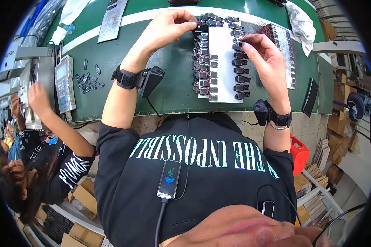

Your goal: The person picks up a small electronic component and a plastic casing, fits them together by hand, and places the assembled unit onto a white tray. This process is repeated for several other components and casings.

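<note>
A pale flat board (pixel 226 61) lies on the green table in front of me. Small black rectangular parts with thin red wires (pixel 240 71) line its right edge, and more crowd its left edge. At the far left corner, my left hand (pixel 165 31) is closed, thumb and forefinger pinched at a small black part (pixel 201 28). My right hand (pixel 268 59) is curled over the right-hand row. Its thumb and forefinger come together beside a part there, and whatever lies between them is too small to make out.
A second board (pixel 292 61) with rows of parts lies to the right, near a white cloth (pixel 301 26) and a black phone (pixel 310 97). Loose parts (pixel 86 82) are scattered left, beside a keypad device (pixel 64 84). Another person's arm (pixel 62 127) works at far left.
</note>
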A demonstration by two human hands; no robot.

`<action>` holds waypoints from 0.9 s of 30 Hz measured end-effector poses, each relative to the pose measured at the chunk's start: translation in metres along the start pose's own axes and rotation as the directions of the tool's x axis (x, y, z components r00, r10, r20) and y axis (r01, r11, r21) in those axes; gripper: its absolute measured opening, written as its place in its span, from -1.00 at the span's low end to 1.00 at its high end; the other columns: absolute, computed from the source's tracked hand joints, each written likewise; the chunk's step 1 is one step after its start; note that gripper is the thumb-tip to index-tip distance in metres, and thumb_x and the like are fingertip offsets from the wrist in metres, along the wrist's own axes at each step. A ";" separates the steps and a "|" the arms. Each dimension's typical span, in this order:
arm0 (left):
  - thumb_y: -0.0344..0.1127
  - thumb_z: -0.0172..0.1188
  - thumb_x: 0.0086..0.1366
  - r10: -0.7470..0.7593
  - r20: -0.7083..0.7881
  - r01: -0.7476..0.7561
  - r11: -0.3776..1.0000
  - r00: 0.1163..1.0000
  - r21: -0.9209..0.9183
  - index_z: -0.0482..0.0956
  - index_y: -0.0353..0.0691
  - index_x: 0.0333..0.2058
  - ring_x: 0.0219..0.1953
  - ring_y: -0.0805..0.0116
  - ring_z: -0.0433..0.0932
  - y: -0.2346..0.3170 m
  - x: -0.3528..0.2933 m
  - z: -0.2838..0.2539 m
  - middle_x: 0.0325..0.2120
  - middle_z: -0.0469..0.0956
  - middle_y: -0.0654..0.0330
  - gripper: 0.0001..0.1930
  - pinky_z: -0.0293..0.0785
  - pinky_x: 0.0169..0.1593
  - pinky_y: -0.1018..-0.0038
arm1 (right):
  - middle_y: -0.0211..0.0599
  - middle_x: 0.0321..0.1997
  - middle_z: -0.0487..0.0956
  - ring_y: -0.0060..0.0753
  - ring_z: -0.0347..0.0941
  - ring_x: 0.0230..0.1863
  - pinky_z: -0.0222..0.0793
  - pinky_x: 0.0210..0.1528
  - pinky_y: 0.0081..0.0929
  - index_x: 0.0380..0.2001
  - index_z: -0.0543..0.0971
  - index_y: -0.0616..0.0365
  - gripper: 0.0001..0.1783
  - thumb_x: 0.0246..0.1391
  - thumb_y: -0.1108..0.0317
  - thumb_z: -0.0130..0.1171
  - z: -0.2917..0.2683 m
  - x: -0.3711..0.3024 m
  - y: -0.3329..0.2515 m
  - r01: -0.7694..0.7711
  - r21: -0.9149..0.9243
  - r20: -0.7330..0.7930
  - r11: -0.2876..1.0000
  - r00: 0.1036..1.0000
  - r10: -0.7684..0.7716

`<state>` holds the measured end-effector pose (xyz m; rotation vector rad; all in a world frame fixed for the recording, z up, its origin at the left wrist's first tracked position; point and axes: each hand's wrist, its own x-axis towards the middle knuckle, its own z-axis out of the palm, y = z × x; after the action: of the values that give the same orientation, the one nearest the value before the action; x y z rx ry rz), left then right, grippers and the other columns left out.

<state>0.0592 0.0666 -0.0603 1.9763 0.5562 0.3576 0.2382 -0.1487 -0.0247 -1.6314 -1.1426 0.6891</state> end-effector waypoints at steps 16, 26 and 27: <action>-0.28 0.15 0.35 0.047 -0.204 -0.065 0.994 0.978 -0.085 0.56 -0.25 -0.13 -0.39 0.65 0.48 -0.010 -0.013 0.016 -0.33 0.61 0.32 -0.79 0.39 -0.41 0.67 | -0.22 -0.12 0.62 -0.27 0.54 -0.08 0.40 0.03 -0.43 -0.18 0.53 0.26 -0.83 0.16 0.49 0.07 0.023 0.013 -0.014 0.368 -0.459 0.257 0.809 0.926 -0.276; -0.34 0.15 0.33 -0.073 -0.313 -0.014 0.963 0.947 -0.269 0.57 -0.28 -0.16 -0.35 0.56 0.57 -0.029 -0.030 0.002 -0.34 0.64 0.26 -0.82 0.50 -0.35 0.63 | -0.24 -0.13 0.62 -0.31 0.54 -0.08 0.41 0.03 -0.43 -0.17 0.53 0.26 -0.82 0.16 0.49 0.08 0.026 0.015 -0.010 0.377 -0.476 0.244 0.795 0.925 -0.292; -0.35 0.15 0.33 -0.092 -0.309 -0.020 0.939 0.947 -0.342 0.57 -0.28 -0.15 -0.33 0.54 0.59 -0.031 -0.031 0.003 -0.33 0.64 0.24 -0.81 0.52 -0.35 0.62 | -0.24 -0.13 0.62 -0.31 0.54 -0.08 0.41 0.03 -0.43 -0.17 0.53 0.26 -0.82 0.16 0.49 0.08 0.026 0.016 -0.011 0.381 -0.472 0.248 0.795 0.923 -0.294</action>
<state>0.0270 0.0593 -0.0894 1.5775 0.6853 0.7129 0.2180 -0.1233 -0.0222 -1.7488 -1.8063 0.2906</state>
